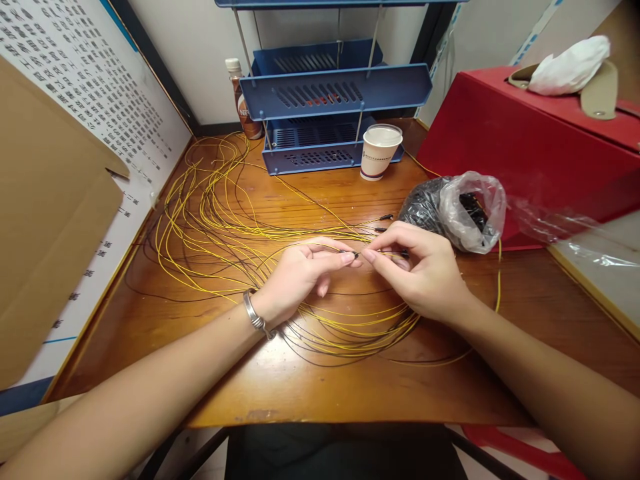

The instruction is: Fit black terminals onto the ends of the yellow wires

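My left hand point(311, 268) pinches a small black connector point(349, 255) between thumb and index finger, above the middle of the table. Just to its right, my right hand point(417, 263) has thumb and index finger pressed together on a thin wire at the connector's end. Long yellow and black wires point(200, 213) lie in loose loops at the left and run under both hands. More loops of wire point(365, 330) lie in front of the hands. A black wire tip point(386, 217) rests behind the right hand. Exactly how the wire meets the connector is too small to tell.
An open clear plastic bag of black parts point(425, 203) stands behind my right hand. Farther back are a paper cup point(380, 155), a blue tiered rack point(335, 93) and a bottle point(241, 100). A red box point(480, 133) stands right, cardboard point(50, 220) left.
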Motion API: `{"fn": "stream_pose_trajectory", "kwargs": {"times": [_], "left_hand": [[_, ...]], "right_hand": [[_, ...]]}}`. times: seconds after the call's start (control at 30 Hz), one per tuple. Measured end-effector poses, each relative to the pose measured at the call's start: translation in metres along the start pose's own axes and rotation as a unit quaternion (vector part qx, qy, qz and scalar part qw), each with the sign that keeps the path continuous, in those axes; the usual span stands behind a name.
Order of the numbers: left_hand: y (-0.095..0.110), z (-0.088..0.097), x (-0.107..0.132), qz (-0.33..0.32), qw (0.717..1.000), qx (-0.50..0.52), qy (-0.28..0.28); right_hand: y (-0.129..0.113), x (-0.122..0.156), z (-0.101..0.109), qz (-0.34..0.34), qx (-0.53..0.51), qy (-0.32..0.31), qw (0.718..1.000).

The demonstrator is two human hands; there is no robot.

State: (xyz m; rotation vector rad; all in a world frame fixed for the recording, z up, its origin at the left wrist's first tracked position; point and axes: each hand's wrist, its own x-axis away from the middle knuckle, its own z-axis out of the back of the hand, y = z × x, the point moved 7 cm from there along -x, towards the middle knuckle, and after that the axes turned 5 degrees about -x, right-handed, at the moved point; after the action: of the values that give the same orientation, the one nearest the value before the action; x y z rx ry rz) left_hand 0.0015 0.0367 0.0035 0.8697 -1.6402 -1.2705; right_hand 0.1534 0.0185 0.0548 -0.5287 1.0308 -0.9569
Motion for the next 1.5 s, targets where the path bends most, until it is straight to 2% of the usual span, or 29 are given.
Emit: {"fn": "stream_pose_trajectory", "kwargs": {"times": [0.4,0.73,1.5], "left_hand": [[0.001,-0.001,0.000,0.001,1.000,-0.017,0.004],[-0.001,0.001,-0.001,0.002,1.000,0.007,0.005],[0.002,-0.003,0.000,-0.011,1.000,-0.004,-0.006]], "right_hand": [[0.006,0.003,-0.008,-0.026,-0.007,-0.015,1.000],[0.003,-0.001,0.005,0.003,0.018,0.027,0.999],[0.003,0.002,-0.007,-0.002,-0.011,-0.016,1.000]]}}
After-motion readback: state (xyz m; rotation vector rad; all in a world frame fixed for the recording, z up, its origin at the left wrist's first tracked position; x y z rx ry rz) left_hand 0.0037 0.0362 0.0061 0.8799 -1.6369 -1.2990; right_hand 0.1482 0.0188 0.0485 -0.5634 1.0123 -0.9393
